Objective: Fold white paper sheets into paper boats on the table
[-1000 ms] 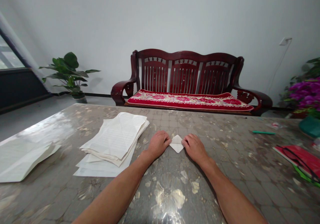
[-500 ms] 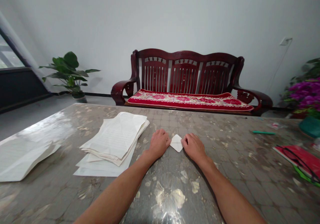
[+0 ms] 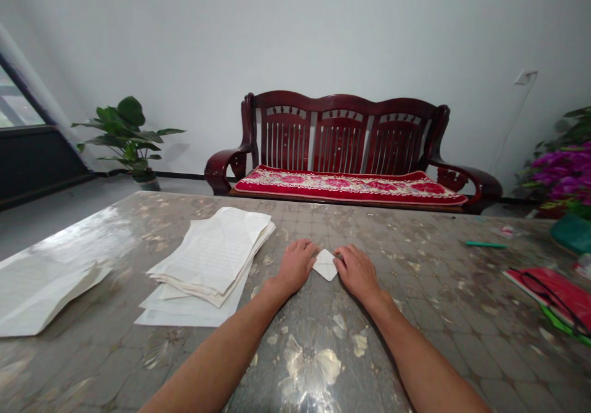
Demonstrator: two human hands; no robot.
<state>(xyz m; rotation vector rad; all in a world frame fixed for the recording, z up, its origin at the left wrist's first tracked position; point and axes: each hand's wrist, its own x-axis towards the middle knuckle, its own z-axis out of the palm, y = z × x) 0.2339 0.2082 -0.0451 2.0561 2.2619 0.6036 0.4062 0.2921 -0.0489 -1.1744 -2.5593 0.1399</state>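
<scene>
A small white piece of folded paper (image 3: 325,264), diamond-shaped with a crease across it, is between my two hands on the table. My left hand (image 3: 298,265) is at its left corner, fingers bent and closed on the edge. On the opposite corner, my right hand (image 3: 355,270) has its thumb and fingers closed on the paper. The fingertips under each hand are partly hidden. Left of my left hand lies a stack of lined paper sheets (image 3: 221,247), its edges uneven.
More lined paper (image 3: 41,299) lies at the far left of the patterned table (image 3: 194,364). To the right are a green pen (image 3: 486,244), a red notebook (image 3: 556,290) with black-framed glasses (image 3: 549,293), and purple flowers (image 3: 561,173). A wooden bench (image 3: 341,136) stands beyond the table.
The fingers of both hands have shifted slightly around the folded paper, with the left hand's fingers reaching a little further out. The paper stays in nearly the same place.
</scene>
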